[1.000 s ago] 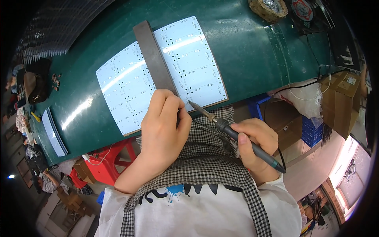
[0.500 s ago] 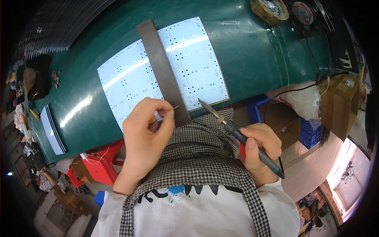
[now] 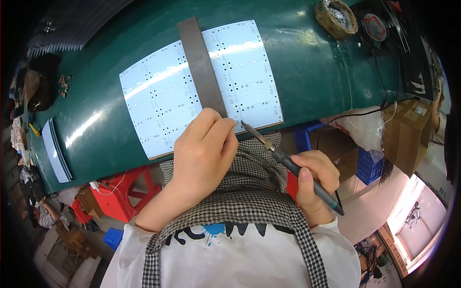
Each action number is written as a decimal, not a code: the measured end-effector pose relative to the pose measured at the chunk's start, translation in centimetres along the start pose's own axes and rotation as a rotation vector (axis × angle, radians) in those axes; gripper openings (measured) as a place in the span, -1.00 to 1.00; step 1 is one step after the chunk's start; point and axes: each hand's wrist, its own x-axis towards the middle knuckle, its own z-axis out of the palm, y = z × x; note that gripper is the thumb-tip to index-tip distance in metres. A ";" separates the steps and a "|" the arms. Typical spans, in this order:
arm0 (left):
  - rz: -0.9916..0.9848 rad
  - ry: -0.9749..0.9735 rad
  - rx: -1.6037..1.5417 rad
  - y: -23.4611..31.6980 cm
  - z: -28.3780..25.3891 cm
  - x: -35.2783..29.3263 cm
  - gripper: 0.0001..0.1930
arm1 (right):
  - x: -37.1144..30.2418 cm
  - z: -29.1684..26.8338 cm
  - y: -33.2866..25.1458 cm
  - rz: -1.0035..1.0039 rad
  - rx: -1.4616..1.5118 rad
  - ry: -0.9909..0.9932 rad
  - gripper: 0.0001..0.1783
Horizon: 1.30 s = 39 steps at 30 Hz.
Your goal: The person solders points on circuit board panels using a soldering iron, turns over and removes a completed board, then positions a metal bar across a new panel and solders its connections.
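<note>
Left hand (image 3: 204, 151) moved back up onto white panel (image 3: 163, 96)

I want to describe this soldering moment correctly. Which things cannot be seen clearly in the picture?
Head view, the only one:
- Near corner of the white circuit panel: covered by the left hand.
- Anything pinched in the left fingertips: hidden by the hand itself.
- Contact between soldering iron tip and panel: too small to tell.
- Panel strip under the grey bar: hidden.
- Right hand palm: turned away.

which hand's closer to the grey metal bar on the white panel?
Left. The left hand rests at the near end of the grey bar; the right hand is off to its right, gripping the soldering iron.
</note>
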 end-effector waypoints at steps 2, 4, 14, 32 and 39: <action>-0.001 -0.009 0.009 0.2 0.2 0.2 -0.85 | 0.1 0.0 0.0 0.004 0.001 -0.005 -0.82; -0.001 -0.018 0.020 0.4 0.2 0.4 -0.86 | 0.4 0.0 0.1 0.006 0.003 -0.009 -0.82; -0.091 0.016 0.044 0.7 -1.5 0.6 -0.87 | 0.5 0.1 -0.2 -0.139 -0.073 -0.012 -0.83; -0.382 0.147 -0.169 -2.4 -4.7 -3.4 -0.89 | -0.2 0.1 -0.2 0.099 0.008 0.012 -0.82; -0.319 0.125 -0.132 -2.6 -4.3 -3.1 -0.89 | 0.6 0.2 0.1 -0.103 -0.081 -0.029 -0.82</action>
